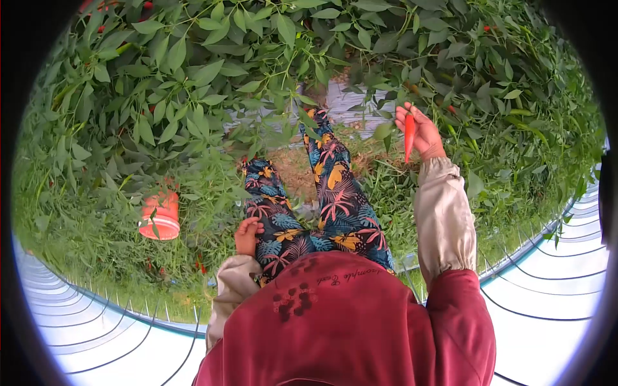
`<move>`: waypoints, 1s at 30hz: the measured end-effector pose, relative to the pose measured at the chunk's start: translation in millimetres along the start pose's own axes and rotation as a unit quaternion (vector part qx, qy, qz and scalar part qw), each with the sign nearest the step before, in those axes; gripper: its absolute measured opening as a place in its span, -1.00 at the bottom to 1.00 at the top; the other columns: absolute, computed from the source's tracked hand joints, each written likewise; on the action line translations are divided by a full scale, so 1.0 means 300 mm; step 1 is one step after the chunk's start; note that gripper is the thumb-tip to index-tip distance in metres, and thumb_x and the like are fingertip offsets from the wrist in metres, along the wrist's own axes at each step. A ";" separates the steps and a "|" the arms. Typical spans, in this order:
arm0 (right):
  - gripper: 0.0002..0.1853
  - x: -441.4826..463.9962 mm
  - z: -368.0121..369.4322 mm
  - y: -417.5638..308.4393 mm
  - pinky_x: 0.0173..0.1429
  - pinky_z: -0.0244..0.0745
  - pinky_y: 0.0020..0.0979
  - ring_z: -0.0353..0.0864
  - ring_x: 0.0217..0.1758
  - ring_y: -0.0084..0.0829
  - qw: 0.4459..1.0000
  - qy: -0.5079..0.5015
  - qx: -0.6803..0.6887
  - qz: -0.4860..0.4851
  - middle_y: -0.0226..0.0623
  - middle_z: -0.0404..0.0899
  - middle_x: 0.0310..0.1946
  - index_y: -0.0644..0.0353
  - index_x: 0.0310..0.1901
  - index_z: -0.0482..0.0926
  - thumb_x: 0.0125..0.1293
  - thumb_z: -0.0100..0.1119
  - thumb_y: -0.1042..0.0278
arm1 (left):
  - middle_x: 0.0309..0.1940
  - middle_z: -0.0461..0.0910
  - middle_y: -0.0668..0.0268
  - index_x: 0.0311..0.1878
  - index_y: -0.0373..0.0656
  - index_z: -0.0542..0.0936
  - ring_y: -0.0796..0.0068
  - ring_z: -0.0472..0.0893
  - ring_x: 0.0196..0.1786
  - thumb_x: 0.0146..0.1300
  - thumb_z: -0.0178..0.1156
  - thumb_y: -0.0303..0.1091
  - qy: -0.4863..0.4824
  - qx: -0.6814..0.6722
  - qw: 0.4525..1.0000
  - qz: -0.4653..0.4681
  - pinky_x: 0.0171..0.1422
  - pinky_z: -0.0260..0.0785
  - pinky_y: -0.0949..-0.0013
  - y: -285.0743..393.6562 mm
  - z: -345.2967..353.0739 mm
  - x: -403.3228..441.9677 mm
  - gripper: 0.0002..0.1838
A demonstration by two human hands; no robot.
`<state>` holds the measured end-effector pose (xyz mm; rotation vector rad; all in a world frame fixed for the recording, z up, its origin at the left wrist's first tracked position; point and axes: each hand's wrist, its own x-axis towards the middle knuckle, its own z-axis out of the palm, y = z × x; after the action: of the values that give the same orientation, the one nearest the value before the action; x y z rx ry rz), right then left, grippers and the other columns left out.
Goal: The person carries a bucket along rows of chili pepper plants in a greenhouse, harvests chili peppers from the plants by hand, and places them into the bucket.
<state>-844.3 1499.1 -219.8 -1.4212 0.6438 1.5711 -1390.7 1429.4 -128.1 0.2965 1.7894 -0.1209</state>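
Observation:
My right hand (421, 134) is raised at the plants on the right, its thumb and fingers pinched around the upper end of a red chili pepper (409, 135). The chili hangs with its tip down, in front of the palm. Beside my thigh, my left hand (248, 235) rests against the patterned trousers (335, 193) with its fingers curled in. Nothing shows between those fingers. Chili plants (206, 77) with dense green leaves fill the space ahead of both hands.
A red-orange bucket (159, 215) stands in the grass to the left, partly behind leaves. Pale plastic sheeting (354, 103) covers ground between the plants. Green chilies (521, 112) hang at the right. A white ribbed wall (547, 283) curves behind me.

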 end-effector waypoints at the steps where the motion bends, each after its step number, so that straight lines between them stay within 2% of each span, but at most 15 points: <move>1: -0.69 -0.037 0.040 -0.005 0.01 0.56 -0.21 0.61 -0.13 -0.25 0.999 -0.039 -0.010 -0.013 -0.09 0.55 -0.09 0.31 0.04 0.41 0.35 0.04 0.33 | -0.34 0.62 0.40 -0.08 -0.09 0.56 0.67 0.56 -0.37 0.27 0.06 -0.30 -0.014 -0.003 1.000 0.013 -0.46 0.27 0.61 0.004 -0.002 -0.005 -0.78; 4: -0.70 -0.152 0.181 0.001 -0.03 0.57 -0.30 0.61 -0.13 -0.26 0.993 -0.113 -0.021 -0.029 -0.03 0.54 -0.08 0.33 0.05 0.39 0.37 -0.01 0.34 | -0.30 0.62 0.36 -0.07 -0.11 0.55 0.64 0.56 -0.34 0.29 0.05 -0.33 -0.022 -0.014 0.998 0.053 -0.37 0.33 0.57 0.054 0.021 -0.053 -0.80; 6: -0.74 -0.274 0.336 0.059 -0.03 0.57 -0.29 0.61 -0.10 -0.22 0.990 -0.107 -0.078 -0.039 0.03 0.53 -0.07 0.32 0.01 0.40 0.39 -0.05 0.35 | -0.23 0.60 0.34 -0.06 -0.13 0.53 0.60 0.56 -0.28 0.29 0.05 -0.33 -0.073 -0.049 0.994 0.063 -0.28 0.39 0.52 0.113 0.036 -0.076 -0.79; 11: -0.79 -0.554 0.599 0.405 0.06 0.49 -0.25 0.61 -0.07 -0.17 0.964 -0.214 -0.140 -0.076 0.02 0.57 -0.12 0.28 -0.12 0.42 0.41 -0.08 0.30 | -0.13 0.58 0.28 0.03 -0.19 0.48 0.50 0.55 -0.09 0.33 0.03 -0.27 -0.211 -0.062 0.956 0.193 -0.05 0.40 0.41 0.286 0.085 -0.288 -0.72; 14: -0.80 -0.702 0.797 0.634 0.09 0.44 -0.25 0.57 -0.01 -0.22 0.928 -0.290 -0.191 -0.135 -0.02 0.57 -0.10 0.24 -0.13 0.41 0.43 -0.12 0.30 | -0.07 0.56 0.25 0.12 -0.21 0.40 0.42 0.55 -0.04 0.37 -0.02 -0.21 -0.270 -0.084 0.923 0.260 0.02 0.40 0.35 0.399 -0.008 -0.437 -0.64; 16: -0.82 -0.793 0.891 0.716 0.12 0.43 -0.25 0.56 0.00 -0.24 0.907 -0.326 -0.219 -0.153 -0.06 0.56 -0.07 0.23 -0.12 0.41 0.42 -0.13 0.31 | -0.03 0.53 0.25 0.17 -0.17 0.37 0.42 0.54 0.00 0.38 -0.01 -0.15 -0.297 -0.146 0.907 0.262 0.12 0.35 0.32 0.414 -0.070 -0.501 -0.60; 19: -0.78 -0.904 1.016 0.778 0.07 0.44 -0.39 0.53 0.00 -0.40 0.876 -0.366 -0.278 -0.147 -0.11 0.56 -0.05 0.26 -0.06 0.41 0.41 -0.10 0.31 | -0.03 0.53 0.24 0.18 -0.17 0.36 0.42 0.54 0.01 0.38 -0.02 -0.14 -0.342 -0.173 0.877 0.291 0.09 0.37 0.32 0.472 -0.198 -0.574 -0.59; 21: -0.78 -0.964 1.075 0.791 0.04 0.44 -0.44 0.53 -0.05 -0.46 0.840 -0.418 -0.306 -0.163 -0.17 0.55 -0.05 0.27 -0.05 0.42 0.41 -0.09 0.32 | -0.24 0.54 0.30 0.04 -0.20 0.40 0.43 0.56 -0.22 0.39 -0.05 -0.19 -0.328 -0.207 0.873 0.297 -0.04 0.46 0.31 0.485 -0.262 -0.630 -0.69; 22: -0.78 -1.011 1.100 0.795 0.04 0.44 -0.45 0.53 -0.07 -0.48 0.825 -0.432 -0.324 -0.166 -0.21 0.56 -0.06 0.27 -0.05 0.43 0.41 -0.09 0.33 | -0.24 0.54 0.30 0.04 -0.20 0.40 0.43 0.56 -0.22 0.39 -0.05 -0.19 -0.329 -0.208 0.868 0.309 -0.04 0.46 0.31 0.492 -0.298 -0.639 -0.69; 24: -0.79 -1.087 1.150 0.783 0.05 0.41 -0.48 0.51 -0.08 -0.54 0.787 -0.448 -0.386 -0.177 -0.31 0.56 -0.11 0.27 -0.06 0.45 0.40 -0.09 0.35 | -0.47 0.43 0.39 -0.11 -0.16 0.41 0.53 0.46 -0.43 0.39 -0.04 -0.20 -0.401 -0.230 0.830 0.313 -0.19 0.48 0.33 0.494 -0.364 -0.695 -0.77; 25: -0.78 -1.059 1.159 0.796 0.08 0.38 -0.50 0.49 -0.08 -0.58 0.777 -0.445 -0.408 -0.178 -0.36 0.56 -0.12 0.28 -0.05 0.45 0.39 -0.08 0.36 | -0.60 0.30 0.44 -0.20 -0.14 0.40 0.61 0.32 -0.56 0.39 -0.04 -0.19 -0.357 -0.241 0.848 0.309 -0.42 0.38 0.41 0.493 -0.372 -0.743 -0.79; 26: -0.76 -1.065 1.166 0.793 0.06 0.36 -0.52 0.47 -0.07 -0.61 0.754 -0.473 -0.421 -0.172 -0.37 0.55 -0.12 0.28 -0.01 0.45 0.38 -0.04 0.36 | -0.60 0.30 0.44 -0.20 -0.14 0.40 0.61 0.32 -0.56 0.39 -0.04 -0.19 -0.356 -0.239 0.850 0.306 -0.42 0.38 0.41 0.483 -0.396 -0.756 -0.79; 28: -0.71 -1.127 1.174 0.798 0.00 0.36 -0.53 0.47 -0.14 -0.60 0.750 -0.450 -0.428 -0.229 -0.32 0.57 -0.10 0.28 0.04 0.43 0.35 0.02 0.35 | -0.63 0.28 0.47 -0.18 -0.12 0.41 0.67 0.26 -0.62 0.39 -0.02 -0.13 -0.373 -0.235 0.839 0.319 -0.57 0.18 0.54 0.459 -0.438 -0.752 -0.76; 29: -0.68 -1.123 1.158 0.795 0.01 0.37 -0.54 0.48 -0.10 -0.60 0.743 -0.430 -0.453 -0.242 -0.34 0.56 -0.11 0.26 0.06 0.43 0.33 0.05 0.32 | -0.65 0.26 0.48 -0.21 -0.11 0.41 0.69 0.21 -0.65 0.39 -0.03 -0.13 -0.316 -0.216 0.861 0.335 -0.62 0.03 0.58 0.443 -0.453 -0.770 -0.76; 30: -0.65 -1.098 1.135 0.776 0.01 0.37 -0.56 0.49 -0.07 -0.60 0.731 -0.411 -0.480 -0.256 -0.37 0.56 -0.13 0.25 0.08 0.43 0.31 0.09 0.29 | -0.68 0.24 0.48 -0.25 -0.10 0.40 0.67 0.21 -0.67 0.38 -0.02 -0.12 -0.290 -0.214 0.868 0.341 -0.64 0.06 0.56 0.424 -0.473 -0.751 -0.75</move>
<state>-1234.4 1589.6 124.1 -1.1560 -1.1704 1.8662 -1443.1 1555.3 133.8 0.4927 0.9930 0.6275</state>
